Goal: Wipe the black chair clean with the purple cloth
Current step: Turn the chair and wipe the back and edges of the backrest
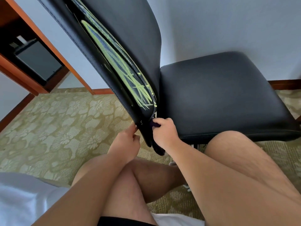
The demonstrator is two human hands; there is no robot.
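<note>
Fingers round one cloth, one chair.

Purple cloth mostly hidden under right hand.

Black shorts, only the hem edge in sight. Legs bare below it. Forearms bare; left hand and right hand likewise.

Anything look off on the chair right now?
Yes: yellow-green scribbles streak along the black chair backrest, running nearly to its lower end, which is odd on plain black upholstery. The right hand grips the purple cloth just below them. The seat looks unmarked.
</note>
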